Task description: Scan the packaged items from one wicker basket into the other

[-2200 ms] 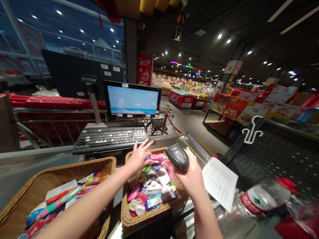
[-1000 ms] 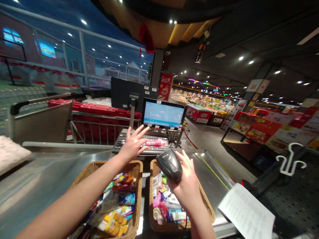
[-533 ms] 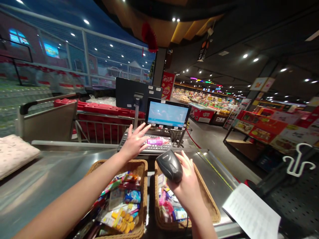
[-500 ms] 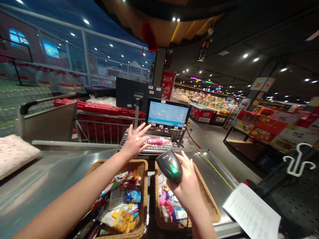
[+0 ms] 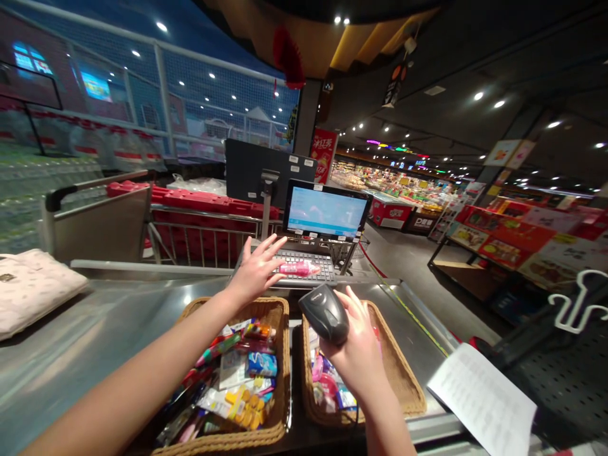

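My left hand (image 5: 254, 273) pinches a small pink tube (image 5: 297, 269) and holds it up in front of the keyboard (image 5: 304, 265), its other fingers spread. My right hand (image 5: 357, 348) grips a black handheld barcode scanner (image 5: 323, 313) just below and right of the tube, its head turned toward it. Under both hands stand two wicker baskets: the left basket (image 5: 280, 373) is piled with small packaged goods, the right basket (image 5: 399, 380) holds fewer.
A lit touchscreen (image 5: 325, 211) stands behind the keyboard on the steel checkout counter (image 5: 95, 329). A pale cloth bag (image 5: 33, 288) lies at the far left. A printed sheet (image 5: 482, 399) lies at the right. Red shopping baskets (image 5: 190, 201) and store shelves lie beyond.
My left hand lifted the pink tube out of the right basket and up to the keyboard. The scanner flashed green half a second ago; that light is off now. My view swung left.
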A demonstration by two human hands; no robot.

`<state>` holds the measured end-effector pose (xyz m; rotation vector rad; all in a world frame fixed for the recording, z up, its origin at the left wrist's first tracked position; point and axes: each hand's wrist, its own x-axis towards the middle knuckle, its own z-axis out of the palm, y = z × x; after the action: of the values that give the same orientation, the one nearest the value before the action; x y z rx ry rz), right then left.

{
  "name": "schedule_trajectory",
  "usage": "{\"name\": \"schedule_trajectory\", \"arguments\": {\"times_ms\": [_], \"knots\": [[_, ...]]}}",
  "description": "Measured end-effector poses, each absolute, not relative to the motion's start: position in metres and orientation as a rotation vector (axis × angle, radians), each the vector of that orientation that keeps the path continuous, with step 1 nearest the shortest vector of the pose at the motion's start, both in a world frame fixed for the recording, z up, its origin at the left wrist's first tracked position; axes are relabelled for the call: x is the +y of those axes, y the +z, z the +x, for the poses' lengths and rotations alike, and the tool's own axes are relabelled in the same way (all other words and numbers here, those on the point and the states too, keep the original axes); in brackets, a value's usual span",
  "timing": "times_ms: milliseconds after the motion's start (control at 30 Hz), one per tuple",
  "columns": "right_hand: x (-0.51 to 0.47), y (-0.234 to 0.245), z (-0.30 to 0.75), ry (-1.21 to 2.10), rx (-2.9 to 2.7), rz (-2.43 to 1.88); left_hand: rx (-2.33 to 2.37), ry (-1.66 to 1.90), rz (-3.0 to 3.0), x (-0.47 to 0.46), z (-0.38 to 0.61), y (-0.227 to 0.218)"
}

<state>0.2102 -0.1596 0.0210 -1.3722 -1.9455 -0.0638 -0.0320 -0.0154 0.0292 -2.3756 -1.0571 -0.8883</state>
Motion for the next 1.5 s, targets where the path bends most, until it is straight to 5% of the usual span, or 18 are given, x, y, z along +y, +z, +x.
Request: {"name": "schedule_trajectory", "arguments": {"times_ms": [1033, 1500], "knots": [[-0.164, -0.024, 0.158, 0.317, -2.066, -1.409, -1.258, -0.52, -2.94, -0.081, -0.112, -0.1], [-0.171, -0.036, 0.159, 0.465, -2.06, -1.494, -1.286, -0.21, -3.149, -0.097, -0.105, -0.125]]}}
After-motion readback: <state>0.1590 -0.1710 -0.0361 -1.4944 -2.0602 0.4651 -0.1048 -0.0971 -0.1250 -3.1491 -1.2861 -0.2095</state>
